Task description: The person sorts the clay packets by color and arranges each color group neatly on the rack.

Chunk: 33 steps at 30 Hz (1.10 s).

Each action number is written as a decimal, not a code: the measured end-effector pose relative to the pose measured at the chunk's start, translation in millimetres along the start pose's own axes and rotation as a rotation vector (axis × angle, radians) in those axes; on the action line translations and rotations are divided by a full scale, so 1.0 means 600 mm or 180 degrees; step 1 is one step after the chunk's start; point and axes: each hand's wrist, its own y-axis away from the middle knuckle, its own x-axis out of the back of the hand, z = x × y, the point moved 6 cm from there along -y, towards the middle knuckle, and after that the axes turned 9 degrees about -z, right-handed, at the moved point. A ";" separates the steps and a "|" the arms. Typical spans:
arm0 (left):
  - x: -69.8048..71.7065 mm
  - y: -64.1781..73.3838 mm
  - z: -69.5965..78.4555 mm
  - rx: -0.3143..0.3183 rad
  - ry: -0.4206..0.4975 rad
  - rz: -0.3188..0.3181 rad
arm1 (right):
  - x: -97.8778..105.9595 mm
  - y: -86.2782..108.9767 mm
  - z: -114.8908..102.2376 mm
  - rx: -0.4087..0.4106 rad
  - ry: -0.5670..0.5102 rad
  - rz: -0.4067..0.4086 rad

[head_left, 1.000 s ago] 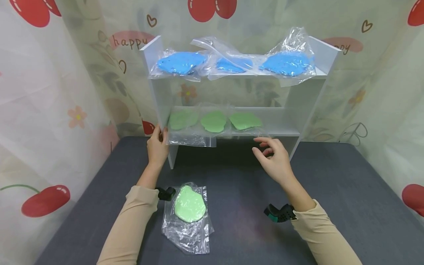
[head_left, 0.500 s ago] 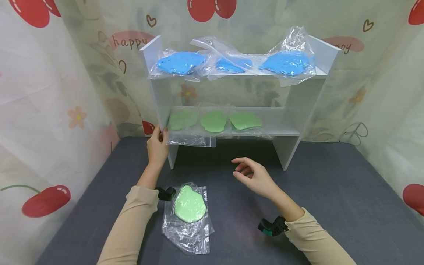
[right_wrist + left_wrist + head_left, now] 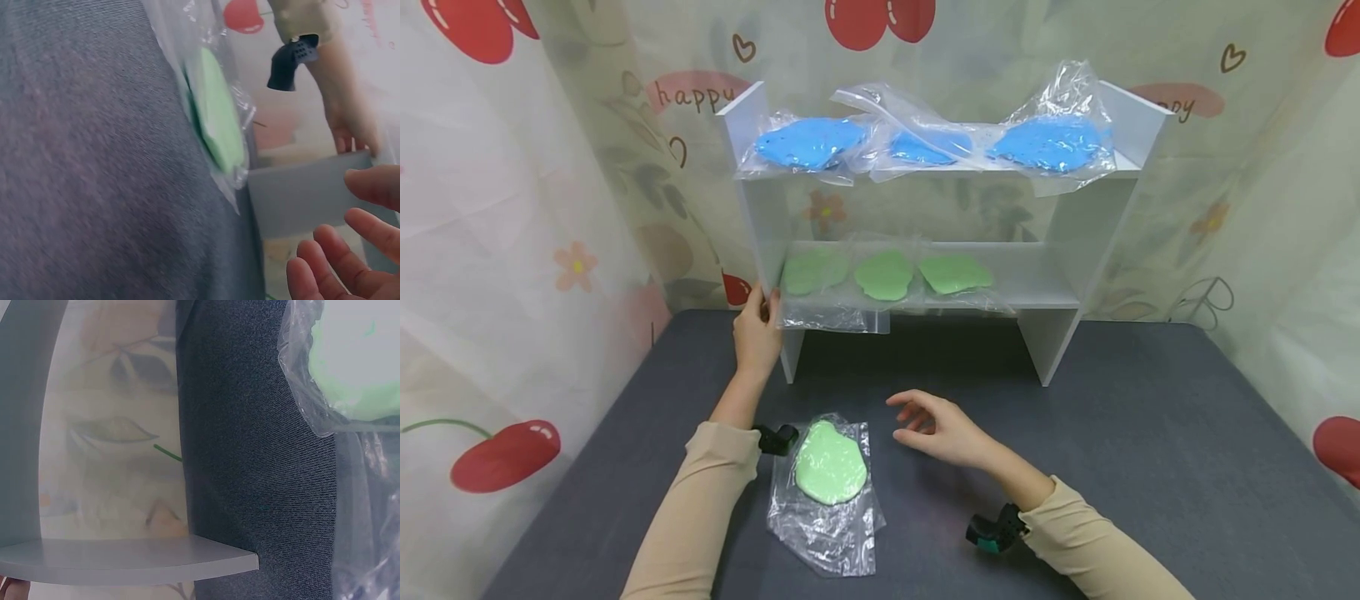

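Observation:
My left hand (image 3: 757,337) grips the left side panel of a white two-tier shelf (image 3: 1051,346), thumb and fingers on either side of its edge. To the right of a clear zip bag (image 3: 842,546) with a flat pale-green slab of slime or clay (image 3: 830,463), my right hand (image 3: 943,429) hovers over the table, its fingers loosely bent and nothing in them. The bag lies flat on the table in front of the shelf. In the right wrist view the right hand's spread fingers (image 3: 334,250) and the green slab show side by side, apart.
Bagged green slabs (image 3: 884,276) lie in a row on the lower shelf, their plastic hanging over its front edge. Bagged blue slabs (image 3: 1051,143) sit on the top shelf. A dark cloth-covered table (image 3: 1150,433) lies beneath, with patterned curtains (image 3: 1262,208) around it.
My right hand has moved left and toward me, from the lower shelf's front edge down near the bag on the table. My left hand has stayed on the shelf panel.

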 end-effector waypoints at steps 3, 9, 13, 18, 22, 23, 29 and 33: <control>0.000 0.000 0.000 0.0019 0.0010 -0.0026 | -0.009 -0.004 0.001 -0.0002 -0.0034 -0.0079; 0.000 0.001 0.001 0.0010 0.0010 -0.0037 | -0.025 -0.012 0.004 0.0007 -0.0070 -0.0211; 0.000 0.001 0.002 -0.0002 0.0018 -0.0026 | -0.037 -0.021 0.006 0.0036 -0.0123 -0.0317; 0.000 0.001 0.003 -0.0014 0.0018 -0.0020 | -0.050 -0.033 0.006 0.0009 -0.0098 -0.0420; 0.001 0.001 0.001 -0.0002 0.0012 -0.0026 | -0.058 -0.041 0.002 0.0020 -0.0007 -0.0460; 0.001 0.001 0.001 0.0001 0.0012 -0.0027 | -0.060 -0.044 0.000 0.0035 0.0021 -0.0467; 0.001 0.001 0.000 -0.0007 0.0022 -0.0032 | -0.072 -0.058 -0.007 0.0059 0.0213 -0.0562; 0.000 0.000 0.000 -0.0018 0.0033 -0.0034 | -0.081 -0.065 -0.006 -0.0003 0.0367 -0.0635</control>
